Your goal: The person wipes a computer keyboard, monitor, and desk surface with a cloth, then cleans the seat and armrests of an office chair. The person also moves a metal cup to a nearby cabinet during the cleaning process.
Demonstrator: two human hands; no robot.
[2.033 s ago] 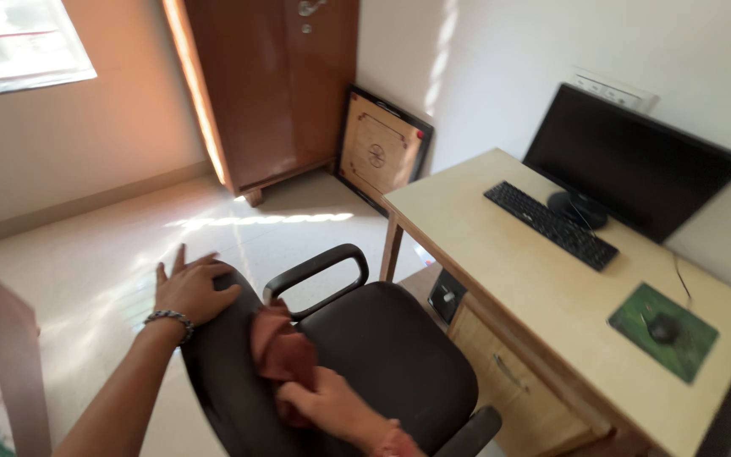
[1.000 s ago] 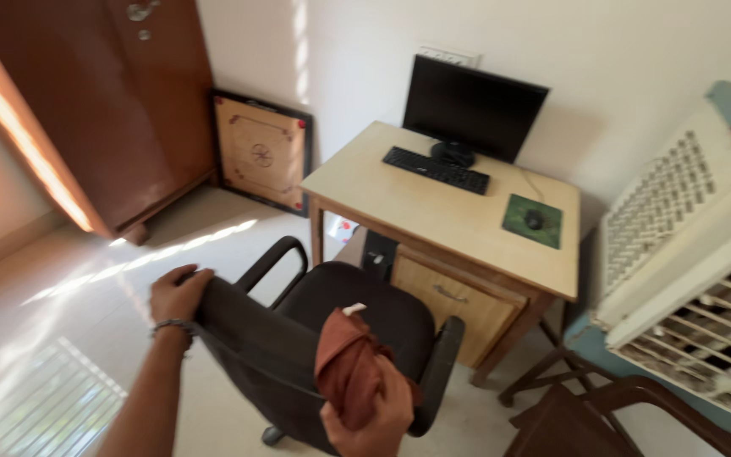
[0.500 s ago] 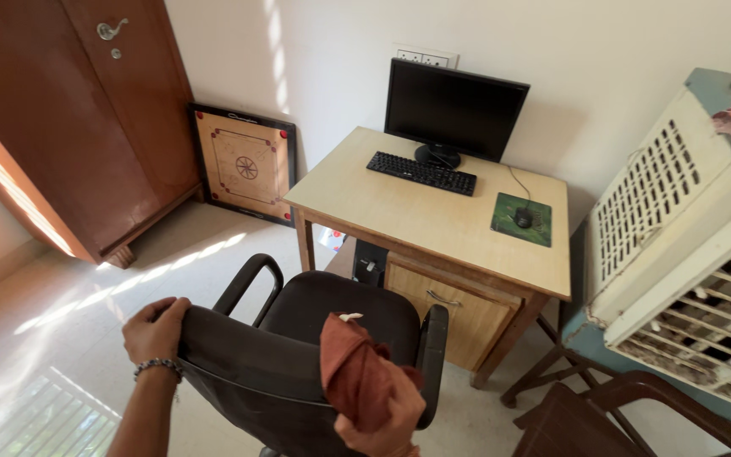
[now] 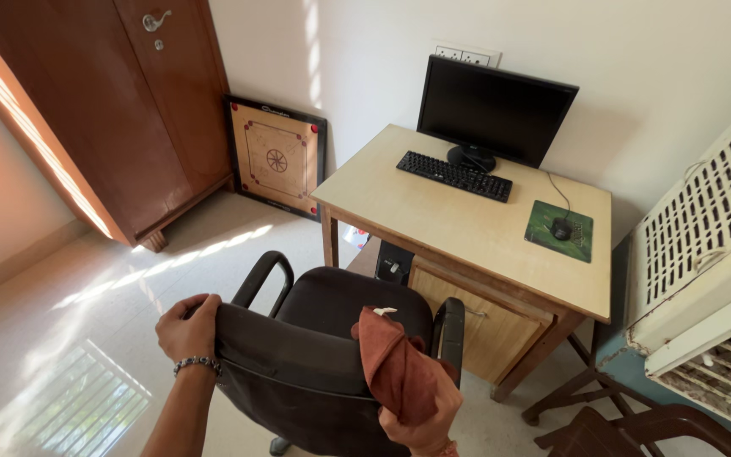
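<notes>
Chair (image 4: 315,355) blocks desk (image 4: 458,224), cooler (image 4: 704,254) alongside.

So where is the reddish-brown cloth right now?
In the head view, low and right of centre: the reddish-brown cloth is bunched in the right hand, against the top of the black office chair's backrest.

A single screen shows: a flat black monitor (image 4: 496,111), wide and rectangular, standing on a round black foot at the back edge of the light wooden desk (image 4: 433,222), against the white wall. Its face is dark and blank. A small white label (image 4: 384,311) sticks out of the rust-brown cloth (image 4: 397,372) above the chair back
</notes>
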